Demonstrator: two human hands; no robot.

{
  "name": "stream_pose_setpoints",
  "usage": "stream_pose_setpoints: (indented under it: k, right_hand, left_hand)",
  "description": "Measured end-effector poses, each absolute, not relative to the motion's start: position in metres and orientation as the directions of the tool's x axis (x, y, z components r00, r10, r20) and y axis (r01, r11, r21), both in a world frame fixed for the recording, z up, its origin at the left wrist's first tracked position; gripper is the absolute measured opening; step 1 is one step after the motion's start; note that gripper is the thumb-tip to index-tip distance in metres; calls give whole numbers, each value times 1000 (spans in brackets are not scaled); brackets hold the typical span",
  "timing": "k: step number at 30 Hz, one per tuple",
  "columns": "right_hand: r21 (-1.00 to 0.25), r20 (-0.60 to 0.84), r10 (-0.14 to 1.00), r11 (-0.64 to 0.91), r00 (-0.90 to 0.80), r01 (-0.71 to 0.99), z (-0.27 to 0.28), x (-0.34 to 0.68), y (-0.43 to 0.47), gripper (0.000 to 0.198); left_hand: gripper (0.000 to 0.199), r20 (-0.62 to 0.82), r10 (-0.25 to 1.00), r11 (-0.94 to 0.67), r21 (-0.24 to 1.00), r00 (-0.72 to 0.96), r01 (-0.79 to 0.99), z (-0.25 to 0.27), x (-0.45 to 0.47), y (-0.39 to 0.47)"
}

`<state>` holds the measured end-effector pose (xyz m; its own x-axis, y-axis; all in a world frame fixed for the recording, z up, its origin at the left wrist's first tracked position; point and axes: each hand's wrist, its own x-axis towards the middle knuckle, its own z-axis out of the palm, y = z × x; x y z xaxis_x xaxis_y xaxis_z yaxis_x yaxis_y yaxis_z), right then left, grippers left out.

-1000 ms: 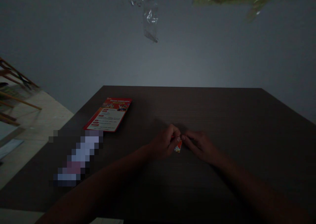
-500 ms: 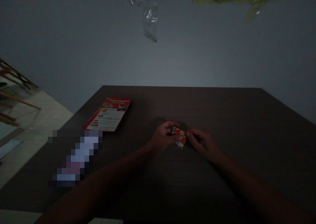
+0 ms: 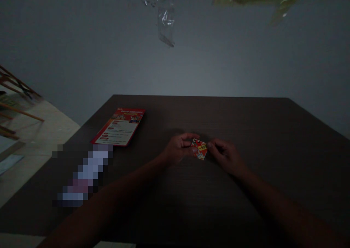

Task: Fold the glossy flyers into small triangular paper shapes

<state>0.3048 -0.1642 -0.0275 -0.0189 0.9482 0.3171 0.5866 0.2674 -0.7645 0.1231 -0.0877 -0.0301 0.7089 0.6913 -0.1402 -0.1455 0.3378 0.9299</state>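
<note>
A small, colourful piece of printed paper or card (image 3: pixel 201 150), mostly red with yellow and white, is held above the table between both hands. My left hand (image 3: pixel 179 148) grips its left side, thumb across the front and fingers behind. At the right edge, my right hand (image 3: pixel 224 154) pinches the piece between thumb and curled fingers. The piece looks folded or many-sided; its exact shape is hard to make out in the dim light.
A red and white printed booklet or box (image 3: pixel 120 128) lies at the left of the dark table (image 3: pixel 232 120). Nearer me is a pixelated, blurred-out object (image 3: pixel 89 175). Behind the table rises a grey wall (image 3: pixel 232 58) with a clear plastic strip (image 3: pixel 166 23). Wooden legs (image 3: pixel 22 111) stand at far left.
The small printed piece has turned slightly between my hands, showing more of its red and yellow face. My left thumb has shifted left along it. The booklet stays put.
</note>
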Motion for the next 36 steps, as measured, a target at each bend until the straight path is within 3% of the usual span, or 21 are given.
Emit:
stream_pose_setpoints:
  k: [11,16,22,28,36]
  right_hand:
    - [-876,197,979,153,50,458,-28,303,-163,40]
    - [-883,199,979,155,54,442,-29,305,-163,40]
    - [-860,244,969,203,27,467,-25,303,-163,36]
    - [-851,257,966,245,-38,464,-23,300,-164,33]
    - [-905,195,981,189,-23,382,-26,298,-165,36]
  left_hand:
    - [56,-56,594,290,945,802,-149,-34,117,-80]
    - [53,-59,619,299,940,783,-166,-35,117,-82]
    - [35,-115,642,276,957,758,-89,-28,125,-92]
    - [36,-99,664,231,970,741,-77,-24,126,-99]
    - [37,-59,629,179,981,775,-70,-23,122,-96]
